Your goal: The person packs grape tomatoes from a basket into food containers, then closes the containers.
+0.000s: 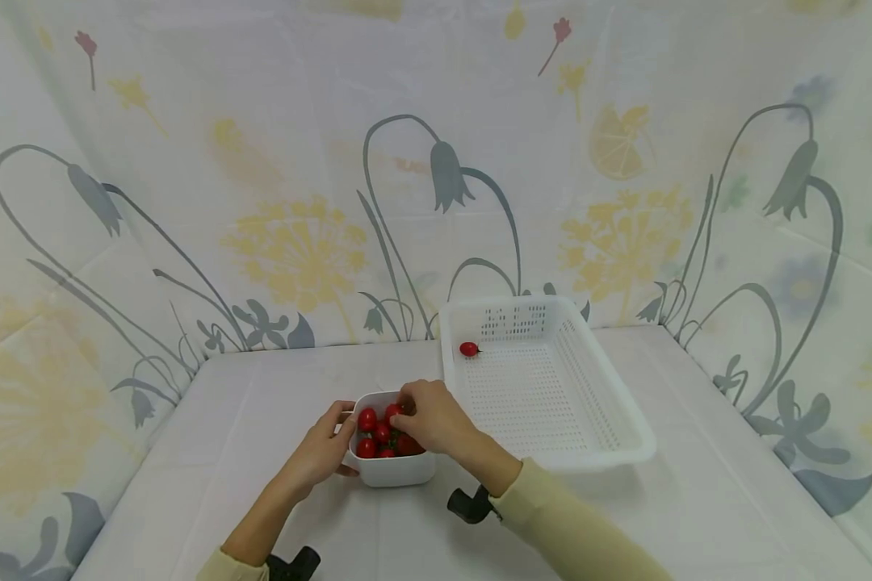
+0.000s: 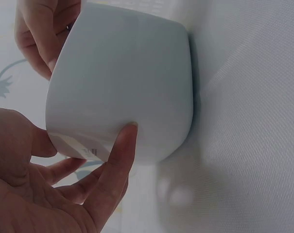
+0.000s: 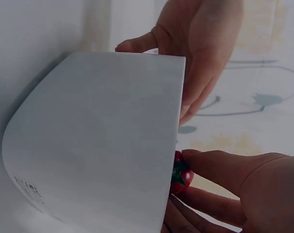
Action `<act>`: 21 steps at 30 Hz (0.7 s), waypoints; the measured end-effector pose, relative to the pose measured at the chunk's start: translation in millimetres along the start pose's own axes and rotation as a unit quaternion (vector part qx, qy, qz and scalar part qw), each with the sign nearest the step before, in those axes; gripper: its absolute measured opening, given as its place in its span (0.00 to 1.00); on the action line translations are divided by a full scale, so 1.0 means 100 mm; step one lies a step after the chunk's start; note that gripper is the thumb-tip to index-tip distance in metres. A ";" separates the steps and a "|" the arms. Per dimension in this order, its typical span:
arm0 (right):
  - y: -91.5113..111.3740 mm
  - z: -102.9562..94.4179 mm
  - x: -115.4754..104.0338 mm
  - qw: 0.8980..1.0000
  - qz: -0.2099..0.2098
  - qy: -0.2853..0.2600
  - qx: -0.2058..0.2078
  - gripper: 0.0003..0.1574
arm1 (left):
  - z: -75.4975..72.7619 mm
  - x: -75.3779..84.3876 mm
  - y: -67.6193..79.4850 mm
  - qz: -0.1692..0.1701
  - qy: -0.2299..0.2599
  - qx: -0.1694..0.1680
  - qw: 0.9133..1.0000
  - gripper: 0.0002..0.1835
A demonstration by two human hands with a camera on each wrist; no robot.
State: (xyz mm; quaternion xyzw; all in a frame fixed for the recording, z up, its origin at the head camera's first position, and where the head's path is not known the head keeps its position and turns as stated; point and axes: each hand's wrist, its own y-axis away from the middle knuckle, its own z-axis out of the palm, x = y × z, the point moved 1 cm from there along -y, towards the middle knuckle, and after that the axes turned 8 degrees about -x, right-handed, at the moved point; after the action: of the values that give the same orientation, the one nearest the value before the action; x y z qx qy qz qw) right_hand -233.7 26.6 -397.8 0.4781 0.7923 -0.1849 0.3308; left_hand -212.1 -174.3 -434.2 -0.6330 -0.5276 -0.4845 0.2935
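Note:
A small white square container (image 1: 397, 473) stands on the table with several red cherry tomatoes (image 1: 366, 420) inside. My left hand (image 1: 321, 448) holds its left side; in the left wrist view the thumb is at the rim and a fingertip lies against the outer wall of the container (image 2: 122, 73). Over the container's right side, my right hand (image 1: 436, 415) pinches a cherry tomato (image 3: 182, 175) with a green calyx, level with the rim in the right wrist view. The container's wall hides part of the right fingers there.
Right behind the container sits a large white perforated basket (image 1: 643, 444) with one cherry tomato (image 1: 468, 349) near its far left corner. A white cloth covers the table (image 1: 262, 395). A flower-printed curtain (image 1: 436, 266) rises at the back and sides.

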 end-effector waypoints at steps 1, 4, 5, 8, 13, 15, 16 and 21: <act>0.00 0.01 -0.01 1.000 0.005 0.005 0.005 0.12 | 0.00 0.00 0.00 0.000 0.000 0.000 1.000 0.18; 0.00 0.05 -0.02 0.999 0.016 0.025 0.015 0.12 | 0.00 -0.01 0.01 -0.001 0.000 0.000 1.000 0.18; 0.00 0.07 -0.02 0.999 0.019 0.032 0.016 0.12 | 0.00 -0.01 0.01 -0.001 0.000 0.001 1.000 0.18; 0.01 0.11 -0.01 0.997 0.023 0.067 0.021 0.11 | 0.01 -0.01 0.01 -0.002 0.000 0.003 1.000 0.18; -0.02 0.16 0.01 0.992 0.017 0.125 0.030 0.10 | 0.01 -0.01 0.02 -0.001 -0.002 0.001 1.000 0.18; -0.02 0.17 0.01 0.990 0.013 0.138 0.033 0.10 | 0.00 0.00 0.02 0.000 -0.003 0.001 1.000 0.18; -0.02 0.17 0.01 0.989 0.010 0.141 0.034 0.10 | 0.00 0.00 0.02 0.001 -0.004 0.001 1.000 0.18; -0.03 0.17 0.02 0.987 0.007 0.156 0.029 0.12 | 0.00 -0.01 0.01 0.001 -0.006 0.000 1.000 0.18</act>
State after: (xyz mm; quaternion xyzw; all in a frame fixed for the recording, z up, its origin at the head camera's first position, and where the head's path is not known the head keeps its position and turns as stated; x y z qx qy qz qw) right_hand -230.9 15.6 -411.3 0.5158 0.8252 -0.1288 0.1908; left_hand -211.2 -174.8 -434.6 -0.6365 -0.5286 -0.4802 0.2912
